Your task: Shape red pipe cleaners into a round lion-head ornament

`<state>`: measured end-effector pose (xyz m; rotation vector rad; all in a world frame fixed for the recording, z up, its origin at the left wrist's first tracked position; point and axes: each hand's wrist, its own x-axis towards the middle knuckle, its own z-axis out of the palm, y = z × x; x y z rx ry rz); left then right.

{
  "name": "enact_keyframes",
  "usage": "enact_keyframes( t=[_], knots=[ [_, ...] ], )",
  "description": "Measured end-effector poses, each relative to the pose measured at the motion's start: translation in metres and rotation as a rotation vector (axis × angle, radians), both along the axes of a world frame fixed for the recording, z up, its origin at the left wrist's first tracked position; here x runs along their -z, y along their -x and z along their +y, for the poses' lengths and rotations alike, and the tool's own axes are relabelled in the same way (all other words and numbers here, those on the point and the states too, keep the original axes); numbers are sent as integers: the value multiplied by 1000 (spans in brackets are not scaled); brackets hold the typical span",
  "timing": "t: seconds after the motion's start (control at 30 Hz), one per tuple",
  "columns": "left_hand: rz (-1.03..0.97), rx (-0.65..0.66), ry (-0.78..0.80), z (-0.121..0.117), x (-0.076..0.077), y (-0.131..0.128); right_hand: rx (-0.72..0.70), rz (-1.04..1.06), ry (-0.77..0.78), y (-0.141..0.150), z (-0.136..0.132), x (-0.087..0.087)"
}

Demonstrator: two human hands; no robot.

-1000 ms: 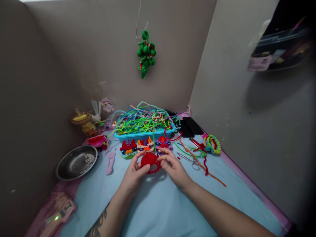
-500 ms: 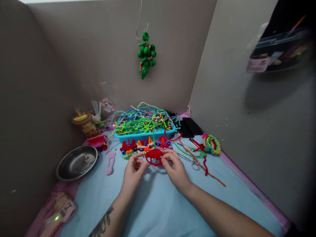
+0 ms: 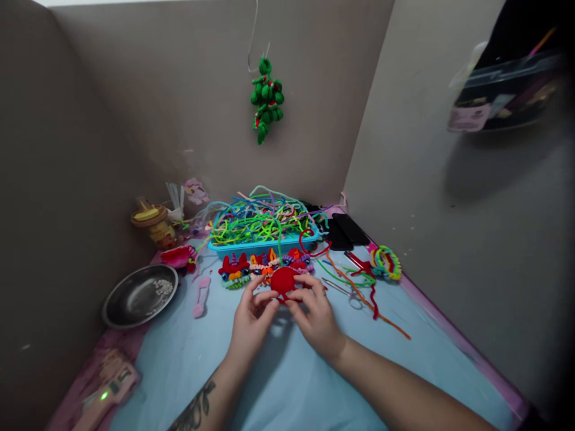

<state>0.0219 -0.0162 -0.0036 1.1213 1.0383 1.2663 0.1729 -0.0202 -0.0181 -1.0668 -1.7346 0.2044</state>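
Observation:
A small round red fuzzy piece (image 3: 283, 281), apparently pipe-cleaner or yarn work, is held between both hands just above the cloth. My left hand (image 3: 254, 311) pinches its left side with thumb and fingers. On its right side, my right hand (image 3: 317, 311) grips it the same way, the fingertips near its lower edge. Just behind stand several colourful fuzzy figures (image 3: 234, 270) with eyes, partly hidden by the hands and the red piece. To the right of my right hand lie metal scissors (image 3: 353, 297) beside orange, green and red fuzzy stems (image 3: 375, 302).
A blue tray (image 3: 265, 246) heaped with coloured stems stands at the back. On the left are a metal bowl (image 3: 135, 299) with white beads, a pink clip-shaped piece (image 3: 202, 297) and a pink glue gun (image 3: 112, 389). Black phones (image 3: 349, 229) lie right. A green ornament (image 3: 266, 99) hangs on the wall.
The red piece has been turned, now showing a rounder, fuller face instead of a flattened shape with loops below. Both hands have drawn closer together around it.

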Motion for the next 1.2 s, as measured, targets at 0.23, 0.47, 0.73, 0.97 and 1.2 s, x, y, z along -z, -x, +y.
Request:
enact_keyframes(
  t=[0.23,0.47,0.73,0.97,1.2],
  knots=[
    [102,109,12,-2,-4,-1,-67,-63,18,2,0,2],
    [262,139,19,0,-1,5,-62,-56,52,0,0,1],
    [215,122,0,3,0,9,-54,32,134,-5,4,1],
    [159,111,63,5,0,10,-77,225,379,-4,11,2],
    [104,56,110,7,7,8,-215,322,543,-3,15,4]
  ],
)
